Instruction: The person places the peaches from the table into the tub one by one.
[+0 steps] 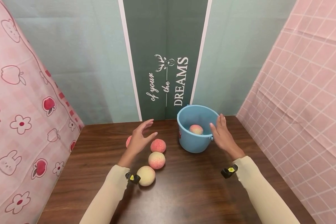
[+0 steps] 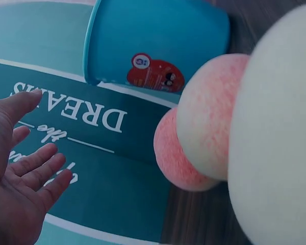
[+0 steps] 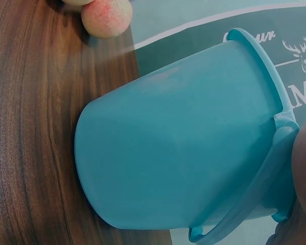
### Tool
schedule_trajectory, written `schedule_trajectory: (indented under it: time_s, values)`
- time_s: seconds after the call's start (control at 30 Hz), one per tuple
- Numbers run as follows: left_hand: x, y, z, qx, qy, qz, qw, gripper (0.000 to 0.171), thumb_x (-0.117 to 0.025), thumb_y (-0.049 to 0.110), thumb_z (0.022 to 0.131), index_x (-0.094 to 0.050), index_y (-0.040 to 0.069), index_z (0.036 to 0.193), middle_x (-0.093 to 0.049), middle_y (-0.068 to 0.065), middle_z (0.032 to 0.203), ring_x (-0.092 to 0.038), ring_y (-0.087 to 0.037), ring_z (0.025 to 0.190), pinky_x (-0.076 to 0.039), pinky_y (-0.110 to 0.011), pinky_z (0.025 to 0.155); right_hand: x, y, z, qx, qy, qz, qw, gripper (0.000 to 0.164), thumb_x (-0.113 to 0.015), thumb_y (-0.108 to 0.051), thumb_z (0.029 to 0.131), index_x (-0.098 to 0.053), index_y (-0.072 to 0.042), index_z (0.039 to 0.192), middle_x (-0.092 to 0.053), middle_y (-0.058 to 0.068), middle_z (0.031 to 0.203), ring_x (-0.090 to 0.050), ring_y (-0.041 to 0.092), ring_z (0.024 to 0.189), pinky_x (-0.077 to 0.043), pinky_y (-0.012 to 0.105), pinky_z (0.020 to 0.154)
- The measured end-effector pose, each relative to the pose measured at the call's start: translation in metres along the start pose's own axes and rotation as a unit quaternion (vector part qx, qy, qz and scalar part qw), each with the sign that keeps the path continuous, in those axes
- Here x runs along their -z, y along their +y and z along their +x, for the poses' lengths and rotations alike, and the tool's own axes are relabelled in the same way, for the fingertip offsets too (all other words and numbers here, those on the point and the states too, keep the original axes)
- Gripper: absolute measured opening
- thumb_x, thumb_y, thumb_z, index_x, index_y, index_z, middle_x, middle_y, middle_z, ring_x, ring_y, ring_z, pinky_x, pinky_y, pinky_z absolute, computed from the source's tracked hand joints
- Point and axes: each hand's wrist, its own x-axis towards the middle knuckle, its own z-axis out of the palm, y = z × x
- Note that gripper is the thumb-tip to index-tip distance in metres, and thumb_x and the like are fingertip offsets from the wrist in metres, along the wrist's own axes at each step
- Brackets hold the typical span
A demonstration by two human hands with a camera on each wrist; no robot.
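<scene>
Decent gap for a hand between the blue bucket and the peaches. Right hand kinda blocks the bucket's right side.

Right hand at blue bucket, peach inside.

A cloth-walled table booth — what room or building holds it cannot be told.
A dark wood-grain tabletop stands between creased hangings on three sides: a left cloth printed with rabbits, apples and flowers, a pink right cloth with a white grid, and a blue-green back cloth whose dark band bears a deer's head and white lettering — homely décor draped as makeshift walls.
</scene>
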Motion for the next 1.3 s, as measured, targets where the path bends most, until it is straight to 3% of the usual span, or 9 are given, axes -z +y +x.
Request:
schedule_trajectory:
  time_s: [0.23,0.47,0.8,0.93,1.3]
  values:
    - [0.013,-0.007,-0.009,0.004,0.011,0.004,0.9999,0.06,-0.08,0.012,0.089,-0.055,0.012,0.143,-0.059,-0.01,0.141,-0.055,-0.031,0.132,-0.048,-0.049,0.105,-0.001,-0.001,-0.004,-0.002,0.001,0.002,1.0,0.081,-0.023,-0.053,0.109,0.01,0.003,0.158,0.025,0.011,0.166,0.016,0.035,0.153,-0.008,0.066,0.118]
    - [0.024,-0.015,-0.02,0.049,0.022,-0.011,0.9985,0.06,-0.081,0.016,0.089,-0.056,0.019,0.144,-0.06,-0.009,0.14,-0.052,-0.035,0.133,-0.048,-0.061,0.097,-0.002,-0.001,-0.009,-0.003,0.0,-0.002,1.0,0.081,-0.021,-0.053,0.109,0.011,0.003,0.157,0.025,0.011,0.165,0.017,0.034,0.153,-0.008,0.065,0.119]
    - [0.038,-0.024,-0.035,0.062,0.04,-0.004,0.9973,0.058,-0.08,0.021,0.09,-0.056,0.016,0.143,-0.059,-0.015,0.141,-0.052,-0.034,0.134,-0.037,-0.055,0.113,-0.004,0.001,-0.01,-0.008,0.001,-0.003,1.0,0.081,-0.022,-0.054,0.109,0.011,0.003,0.157,0.025,0.01,0.166,0.018,0.033,0.153,-0.008,0.066,0.118]
    - [0.043,-0.032,-0.038,0.063,0.049,0.0,0.9968,0.059,-0.081,0.022,0.09,-0.057,0.016,0.143,-0.059,-0.013,0.141,-0.054,-0.03,0.133,-0.039,-0.053,0.113,-0.004,0.0,-0.011,-0.005,0.002,-0.001,1.0,0.081,-0.021,-0.054,0.109,0.009,0.004,0.158,0.025,0.01,0.166,0.017,0.034,0.153,-0.009,0.066,0.118]
    - [0.057,-0.048,-0.045,0.044,0.054,0.008,0.9975,0.059,-0.079,0.005,0.088,-0.057,0.012,0.142,-0.059,-0.019,0.14,-0.055,-0.037,0.13,-0.041,-0.059,0.108,-0.003,-0.002,-0.012,-0.008,0.0,-0.003,1.0,0.081,-0.021,-0.055,0.109,0.011,0.002,0.157,0.025,0.01,0.165,0.017,0.034,0.153,-0.009,0.066,0.118]
